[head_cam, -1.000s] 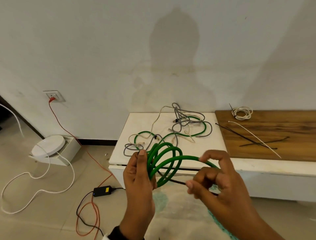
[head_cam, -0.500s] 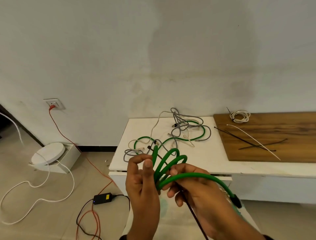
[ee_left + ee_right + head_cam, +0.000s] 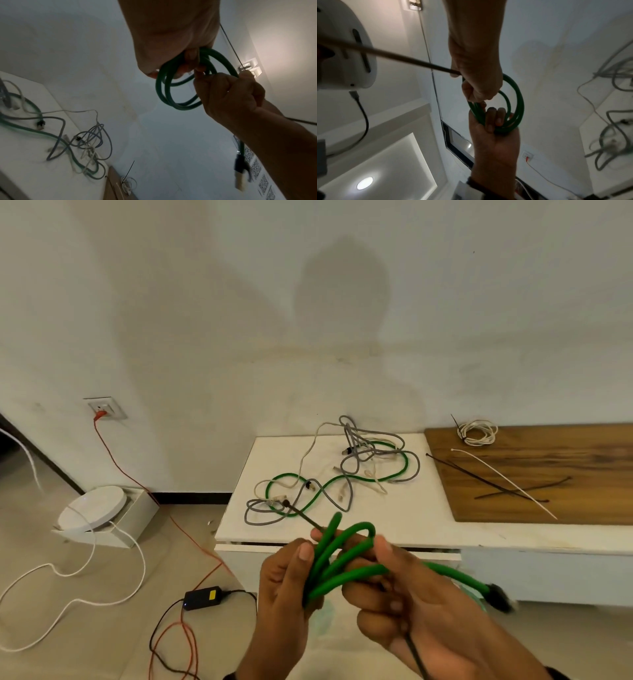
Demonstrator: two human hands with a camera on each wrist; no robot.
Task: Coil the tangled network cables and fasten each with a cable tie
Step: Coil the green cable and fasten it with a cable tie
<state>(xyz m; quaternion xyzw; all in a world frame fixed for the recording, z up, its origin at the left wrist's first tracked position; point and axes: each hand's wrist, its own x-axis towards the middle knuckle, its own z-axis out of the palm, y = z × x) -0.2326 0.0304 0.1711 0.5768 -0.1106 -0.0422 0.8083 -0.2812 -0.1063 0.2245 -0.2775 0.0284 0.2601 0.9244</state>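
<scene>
My left hand [image 3: 303,577] grips a green cable coil [image 3: 342,556] of several loops, held up in front of the white table [image 3: 411,518]. My right hand [image 3: 380,570] curls round the same loops from the right, thumb on top. It also holds a black cable tie [image 3: 301,513] that runs across the coil and out below the palm. The cable's free end with a black connector [image 3: 496,597] hangs to the right. In the wrist views the green coil [image 3: 171,94] [image 3: 518,102] sits between both hands. A tangle of grey, white and green cables [image 3: 342,470] lies on the table.
A wooden board [image 3: 565,460] on the right carries a tied white coil [image 3: 476,433], two black ties [image 3: 496,484] and a white tie [image 3: 507,481]. On the floor at left lie a white round device [image 3: 92,508], a black adapter [image 3: 202,597] and red and white wires.
My right hand let go of the wide outer loop and closed in on the coil beside my left hand. The loops are now bunched together, and the connector end hangs out to the right.
</scene>
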